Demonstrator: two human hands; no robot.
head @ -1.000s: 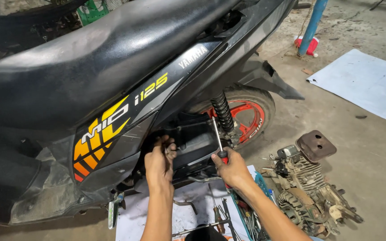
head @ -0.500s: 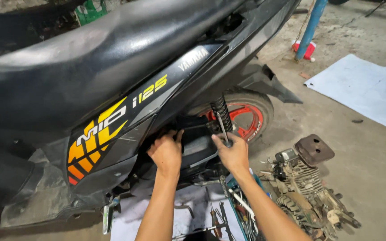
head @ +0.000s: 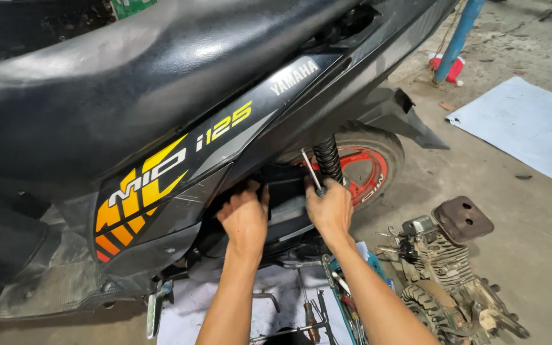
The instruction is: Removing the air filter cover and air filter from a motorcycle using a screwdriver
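A black scooter (head: 161,108) with yellow and orange side graphics fills the view. Both my hands reach under its side panel onto a black box-shaped part (head: 285,198) beside the rear shock spring (head: 328,158). My left hand (head: 244,217) presses on the part's left edge, fingers tucked under the panel. My right hand (head: 330,207) grips a screwdriver (head: 311,171) whose metal shaft sticks up past the spring, and rests on the same part.
The rear wheel with a red rim (head: 365,169) sits behind the spring. A dismantled engine (head: 445,268) lies on the concrete at right. Loose tools (head: 314,313) lie on a white sheet below my arms. A pale sheet (head: 525,128) and blue post (head: 458,35) stand farther right.
Both hands have moved up and deeper under the side panel onto the black part. The screwdriver stays in my right hand. The view has shifted closer.
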